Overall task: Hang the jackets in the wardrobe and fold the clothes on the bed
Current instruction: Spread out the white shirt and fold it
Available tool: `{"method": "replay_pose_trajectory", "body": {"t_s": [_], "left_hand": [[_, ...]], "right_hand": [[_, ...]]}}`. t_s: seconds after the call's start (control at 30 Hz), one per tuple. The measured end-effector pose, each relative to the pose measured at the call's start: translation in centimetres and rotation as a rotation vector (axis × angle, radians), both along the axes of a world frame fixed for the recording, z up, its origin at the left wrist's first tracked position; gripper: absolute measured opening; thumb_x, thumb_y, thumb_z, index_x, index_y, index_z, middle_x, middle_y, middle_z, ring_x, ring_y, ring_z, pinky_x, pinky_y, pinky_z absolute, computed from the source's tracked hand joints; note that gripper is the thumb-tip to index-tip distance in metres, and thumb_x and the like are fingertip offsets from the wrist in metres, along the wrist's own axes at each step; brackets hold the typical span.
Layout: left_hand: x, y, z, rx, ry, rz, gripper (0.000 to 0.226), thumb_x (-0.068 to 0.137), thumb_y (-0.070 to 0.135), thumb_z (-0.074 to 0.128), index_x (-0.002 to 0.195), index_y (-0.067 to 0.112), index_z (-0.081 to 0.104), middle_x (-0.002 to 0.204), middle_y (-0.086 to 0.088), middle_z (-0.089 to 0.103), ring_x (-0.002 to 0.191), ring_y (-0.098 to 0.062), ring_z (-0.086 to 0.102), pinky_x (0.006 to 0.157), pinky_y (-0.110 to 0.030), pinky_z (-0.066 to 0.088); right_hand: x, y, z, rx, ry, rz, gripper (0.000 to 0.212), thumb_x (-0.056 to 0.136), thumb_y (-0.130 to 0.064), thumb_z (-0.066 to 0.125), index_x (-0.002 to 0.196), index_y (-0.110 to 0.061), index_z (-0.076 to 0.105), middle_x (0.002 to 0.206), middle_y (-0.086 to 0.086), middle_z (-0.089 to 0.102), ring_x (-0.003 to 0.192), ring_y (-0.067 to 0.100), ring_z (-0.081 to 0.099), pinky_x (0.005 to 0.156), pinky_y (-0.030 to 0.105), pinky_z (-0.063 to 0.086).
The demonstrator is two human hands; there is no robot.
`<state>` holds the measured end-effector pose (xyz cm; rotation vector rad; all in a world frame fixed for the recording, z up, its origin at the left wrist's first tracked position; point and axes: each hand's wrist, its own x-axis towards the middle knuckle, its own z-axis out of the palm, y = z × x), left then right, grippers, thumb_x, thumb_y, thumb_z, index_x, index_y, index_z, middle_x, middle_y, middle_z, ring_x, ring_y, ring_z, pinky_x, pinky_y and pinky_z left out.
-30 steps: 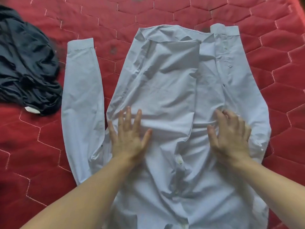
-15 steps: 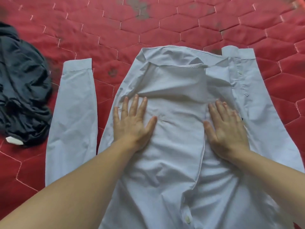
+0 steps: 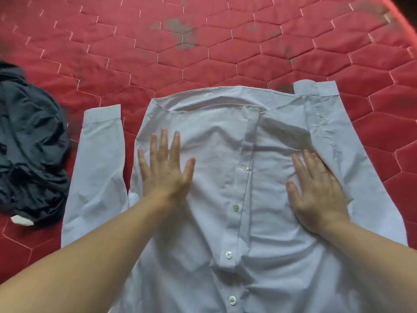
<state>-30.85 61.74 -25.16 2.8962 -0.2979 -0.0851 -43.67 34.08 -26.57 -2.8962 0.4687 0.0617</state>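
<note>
A pale blue button-up shirt [image 3: 216, 168] lies spread front-up on the red quilted bed [image 3: 203, 53], hem end away from me. Its button placket [image 3: 242, 177] runs down the middle. One sleeve [image 3: 99, 168] stretches along the left, the other sleeve [image 3: 352, 154] along the right. My left hand [image 3: 165, 170] presses flat on the left front panel, fingers straight and spread. My right hand [image 3: 316, 190] lies flat on the right front panel, fingers straight, beside a diagonal crease.
A crumpled dark navy garment [image 3: 29, 145] with a white tag [image 3: 21, 220] lies on the bed at the far left, just beside the shirt's left sleeve. Bare red mattress with dark stains [image 3: 180, 32] stretches beyond the shirt.
Both hands have slid up the shirt front away from me, smoothing the fabric. The folded-over panel now lies flatter and the button placket shows. The view has tilted up the bed.
</note>
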Motion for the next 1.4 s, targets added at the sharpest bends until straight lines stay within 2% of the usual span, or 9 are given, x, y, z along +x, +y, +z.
{"method": "replay_pose_trajectory", "body": {"t_s": [0.07, 0.13, 0.27, 0.43, 0.7, 0.8, 0.93, 1.13, 1.4], "left_hand": [[0.5, -4.3, 0.2, -0.004, 0.018, -0.275, 0.067, 0.092, 0.063, 0.023, 0.152, 0.042, 0.004, 0.163, 0.007, -0.002, 0.149, -0.017, -0.01, 0.115, -0.046, -0.016], [1.0, -6.8, -0.8, 0.07, 0.137, -0.365, 0.068, 0.089, 0.07, 0.017, 0.151, 0.046, 0.002, 0.163, 0.01, -0.005, 0.149, -0.018, -0.012, 0.114, -0.05, -0.015], [3.0, -3.9, -3.1, 0.13, 0.105, -0.163, 0.073, 0.085, 0.072, 0.006, 0.151, 0.044, 0.002, 0.163, 0.011, -0.006, 0.149, -0.019, -0.011, 0.117, -0.052, -0.009], [5.2, -0.3, -3.2, 0.116, 0.086, 0.041, 0.069, 0.088, 0.07, 0.014, 0.152, 0.043, 0.01, 0.163, 0.006, 0.003, 0.149, -0.023, 0.0, 0.118, -0.051, -0.002], [5.3, -0.1, -3.5, 0.084, 0.042, 0.11, 0.065, 0.091, 0.067, 0.024, 0.151, 0.043, 0.015, 0.163, 0.006, 0.009, 0.149, -0.025, 0.006, 0.118, -0.048, -0.003], [5.3, -0.2, -3.5, 0.089, 0.039, 0.109, 0.066, 0.088, 0.066, 0.018, 0.151, 0.044, 0.015, 0.163, 0.007, 0.009, 0.149, -0.024, 0.006, 0.119, -0.047, -0.002], [5.5, -0.1, -3.5, 0.084, 0.038, 0.111, 0.066, 0.087, 0.064, 0.016, 0.15, 0.044, 0.016, 0.163, 0.007, 0.009, 0.149, -0.023, 0.006, 0.119, -0.047, -0.002], [6.0, 0.1, -3.6, 0.07, 0.031, 0.128, 0.06, 0.093, 0.061, 0.026, 0.15, 0.043, 0.017, 0.163, 0.008, 0.008, 0.149, -0.02, 0.003, 0.119, -0.046, -0.004], [7.0, 0.6, -3.9, 0.058, 0.034, 0.211, 0.06, 0.094, 0.059, 0.024, 0.151, 0.041, 0.017, 0.163, 0.009, 0.004, 0.149, -0.018, 0.0, 0.119, -0.043, -0.007]], "right_hand": [[-0.1, -0.1, -0.2, 0.005, -0.011, -0.003, 0.072, 0.086, -0.048, 0.027, 0.146, -0.011, 0.039, 0.155, 0.015, 0.031, 0.143, 0.03, 0.029, 0.113, 0.044, 0.027], [-0.1, -0.4, -0.4, 0.004, -0.034, 0.001, 0.072, 0.085, -0.048, 0.029, 0.146, -0.011, 0.041, 0.155, 0.015, 0.032, 0.143, 0.03, 0.03, 0.113, 0.043, 0.026], [0.1, -0.6, -0.5, 0.001, -0.073, 0.036, 0.071, 0.085, -0.047, 0.035, 0.144, -0.01, 0.043, 0.153, 0.016, 0.035, 0.141, 0.032, 0.033, 0.114, 0.037, 0.018], [0.4, -0.8, 0.2, 0.006, -0.016, 0.052, 0.072, 0.085, -0.049, 0.033, 0.145, -0.009, 0.042, 0.154, 0.016, 0.033, 0.142, 0.031, 0.031, 0.115, 0.038, 0.017], [6.0, 1.0, 2.2, 0.011, -0.118, 0.057, 0.069, 0.081, -0.046, 0.042, 0.139, -0.01, 0.048, 0.142, 0.014, 0.048, 0.127, 0.035, 0.046, 0.107, 0.044, 0.026], [11.0, 3.3, 1.6, 0.0, -0.004, 0.255, 0.068, 0.09, -0.044, 0.045, 0.151, -0.018, 0.029, 0.158, 0.01, 0.024, 0.144, 0.027, 0.024, 0.117, 0.044, 0.018], [12.5, 3.1, -0.6, -0.046, 0.099, 0.189, 0.068, 0.094, -0.057, 0.022, 0.155, -0.028, 0.008, 0.163, 0.005, 0.001, 0.149, 0.019, -0.001, 0.119, 0.038, 0.0], [12.4, 1.8, -1.1, -0.06, 0.074, 0.138, 0.079, 0.085, -0.061, 0.007, 0.155, -0.023, 0.011, 0.163, 0.004, 0.005, 0.149, 0.019, 0.002, 0.119, 0.038, -0.001], [12.7, -0.9, -1.1, -0.105, 0.041, 0.083, 0.076, 0.088, -0.055, 0.017, 0.154, -0.019, 0.017, 0.162, 0.013, 0.009, 0.149, 0.024, 0.006, 0.12, 0.038, 0.002]]}}
